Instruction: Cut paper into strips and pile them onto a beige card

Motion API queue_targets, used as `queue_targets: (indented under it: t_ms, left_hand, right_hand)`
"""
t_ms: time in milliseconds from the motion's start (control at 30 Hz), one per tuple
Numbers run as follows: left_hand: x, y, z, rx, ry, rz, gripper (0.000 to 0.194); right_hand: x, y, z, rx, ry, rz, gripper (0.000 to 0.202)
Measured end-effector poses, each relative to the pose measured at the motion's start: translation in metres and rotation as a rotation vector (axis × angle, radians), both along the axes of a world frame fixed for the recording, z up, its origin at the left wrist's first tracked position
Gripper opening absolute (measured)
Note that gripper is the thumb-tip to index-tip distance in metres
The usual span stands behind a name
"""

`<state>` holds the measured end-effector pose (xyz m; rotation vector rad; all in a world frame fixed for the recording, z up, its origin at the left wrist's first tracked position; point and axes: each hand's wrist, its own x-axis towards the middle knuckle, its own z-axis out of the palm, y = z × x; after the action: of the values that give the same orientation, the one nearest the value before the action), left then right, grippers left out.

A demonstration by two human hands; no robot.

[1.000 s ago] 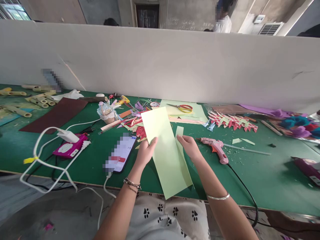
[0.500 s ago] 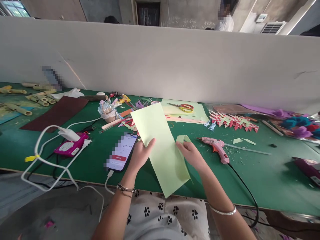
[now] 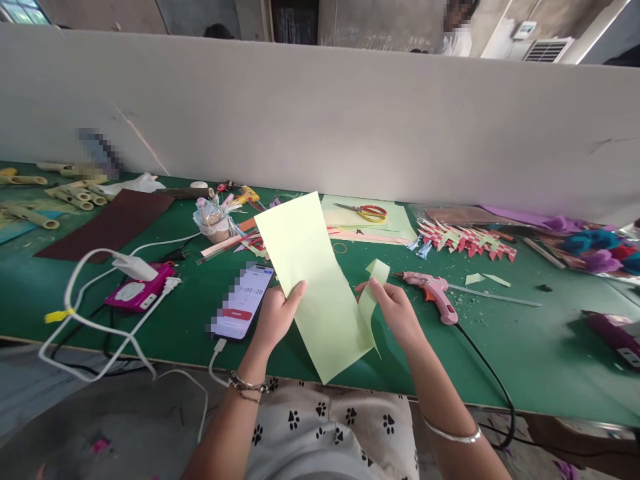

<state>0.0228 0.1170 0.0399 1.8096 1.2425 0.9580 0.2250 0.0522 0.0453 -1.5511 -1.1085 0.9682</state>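
Observation:
A pale green sheet of paper is tilted above the table's front edge. My left hand pinches its left edge, thumb on top. Between the thumb and fingers of my right hand is a narrow curling paper strip of the same green, beside the sheet's right edge. Whether the strip's lower end still joins the sheet, I cannot tell. A phone showing a running timer lies left of my left hand. The pink glue gun rests just right of my right hand.
Yellow-handled scissors lie on more green paper at the back. A red and green woven paper piece is right of them. A magenta power socket with looping white cables stands left. A grey partition borders the table.
My right hand has moved slightly right, away from the sheet, and the strip now stands apart from the sheet's edge at the top. The sheet has shifted a little left and up.

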Motion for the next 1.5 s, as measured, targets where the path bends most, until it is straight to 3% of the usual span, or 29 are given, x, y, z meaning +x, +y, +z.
queue_targets:
  t_ms: [133, 233, 400, 633, 833, 1000, 1267, 1500]
  left_hand:
    - [0.0, 0.001, 0.002, -0.007, -0.024, 0.005, 0.052]
    - [0.001, -0.001, 0.004, -0.099, -0.064, -0.02, 0.055]
    - [0.003, -0.011, 0.001, -0.247, -0.123, -0.212, 0.053]
    - [0.005, -0.009, 0.001, -0.07, -0.105, -0.053, 0.048]
    - [0.003, -0.007, 0.003, -0.086, -0.133, -0.006, 0.048]
    - [0.001, -0.005, 0.001, -0.037, -0.109, -0.006, 0.047]
    - [-0.009, -0.002, 0.004, 0.01, -0.091, 0.085, 0.048]
    - [-0.011, -0.002, 0.004, 0.006, -0.078, 0.117, 0.046]
  right_hand:
    - [-0.003, -0.005, 0.003, -0.014, -0.067, 0.14, 0.042]
    - [-0.006, -0.005, -0.003, -0.069, -0.217, 0.058, 0.046]
    - [-0.01, -0.002, -0.008, -0.055, -0.25, -0.069, 0.047]
    - [0.0, -0.007, -0.001, -0.001, -0.122, -0.072, 0.05]
    - [0.001, -0.016, 0.0, 0.029, -0.142, 0.146, 0.042]
    - [-0.003, -0.017, -0.005, -0.013, -0.225, 0.033, 0.05]
    - [0.003, -0.023, 0.002, -0.035, -0.053, -0.059, 0.052]
    - [-0.004, -0.026, -0.003, 0.017, -0.118, 0.122, 0.043]
